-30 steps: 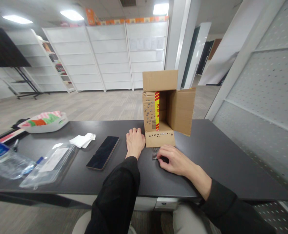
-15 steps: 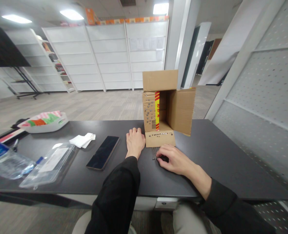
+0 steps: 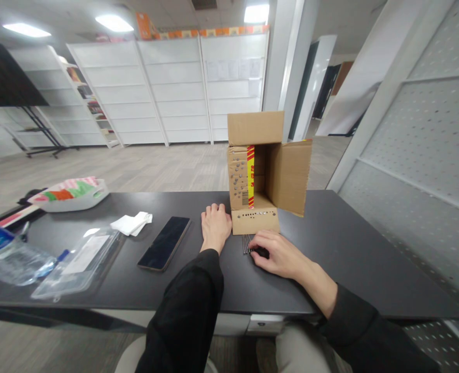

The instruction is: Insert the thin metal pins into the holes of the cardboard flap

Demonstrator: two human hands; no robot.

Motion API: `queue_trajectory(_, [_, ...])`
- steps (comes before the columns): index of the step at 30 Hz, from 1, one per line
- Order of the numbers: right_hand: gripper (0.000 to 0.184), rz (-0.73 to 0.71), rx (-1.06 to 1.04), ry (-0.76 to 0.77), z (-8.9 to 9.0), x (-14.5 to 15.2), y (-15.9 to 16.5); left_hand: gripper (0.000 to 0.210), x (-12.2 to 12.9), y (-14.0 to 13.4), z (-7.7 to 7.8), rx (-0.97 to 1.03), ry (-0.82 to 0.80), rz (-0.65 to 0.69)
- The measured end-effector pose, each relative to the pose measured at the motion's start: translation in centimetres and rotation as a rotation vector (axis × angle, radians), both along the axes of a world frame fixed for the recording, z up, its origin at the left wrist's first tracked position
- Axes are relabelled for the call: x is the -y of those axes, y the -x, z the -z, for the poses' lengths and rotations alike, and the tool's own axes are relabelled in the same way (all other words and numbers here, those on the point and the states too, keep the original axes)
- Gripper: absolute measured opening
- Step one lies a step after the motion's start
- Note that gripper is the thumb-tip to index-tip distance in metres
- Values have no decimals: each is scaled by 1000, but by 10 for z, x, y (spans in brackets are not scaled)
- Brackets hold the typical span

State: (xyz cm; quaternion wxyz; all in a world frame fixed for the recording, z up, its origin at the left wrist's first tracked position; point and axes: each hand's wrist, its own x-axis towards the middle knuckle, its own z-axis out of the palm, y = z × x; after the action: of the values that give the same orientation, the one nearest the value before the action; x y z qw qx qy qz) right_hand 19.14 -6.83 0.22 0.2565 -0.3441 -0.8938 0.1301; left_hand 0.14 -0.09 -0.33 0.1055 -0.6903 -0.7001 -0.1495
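A cardboard box [image 3: 287, 176] stands on the dark table with its opening toward me and its flaps spread. Round grey metal heads dot its left flap [image 3: 237, 181]; the lower flap [image 3: 255, 225] has a row of dark holes and several silvery heads. My left hand [image 3: 216, 225] lies palm down on the table against that lower flap's left edge, fingers pointing forward and holding nothing. Just in front of the flap, several thin metal rods [image 3: 245, 244] lie side by side. My right hand [image 3: 274, 254] is curled over their right end, thumb and fingers closing on them; its fingertips are partly hidden.
Left of my left hand lie a black phone [image 3: 164, 243], a white tissue [image 3: 132, 224] and a clear plastic case [image 3: 82, 264]. A water bottle [image 3: 15, 259] lies at the far left. Behind it is a white basket [image 3: 76, 203] with a coloured bag.
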Motion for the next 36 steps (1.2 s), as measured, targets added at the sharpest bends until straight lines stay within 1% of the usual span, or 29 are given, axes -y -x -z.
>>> queue_trajectory(7, [8, 14, 1, -15, 0, 1, 0, 22, 0, 1, 0, 2, 2, 2])
queue_trajectory(10, [8, 54, -10, -42, -1, 0, 1, 22, 0, 1, 0, 10, 2, 8])
queue_trajectory(19, [16, 343, -110, -203, 6, -15, -1, 24, -1, 1, 2, 22, 1, 7])
queue_trajectory(22, [18, 406, -124, -236, 8, -19, -2, 24, 0, 1, 0, 19, 9, 3])
queue_trajectory(27, [24, 469, -80, -255, 8, -25, -2, 24, 1, 0, -3, 19, 12, 2])
queue_trajectory(36, [18, 513, 34, -331, -2, -36, 0, 24, -1, 1, 0, 10, 4, 5])
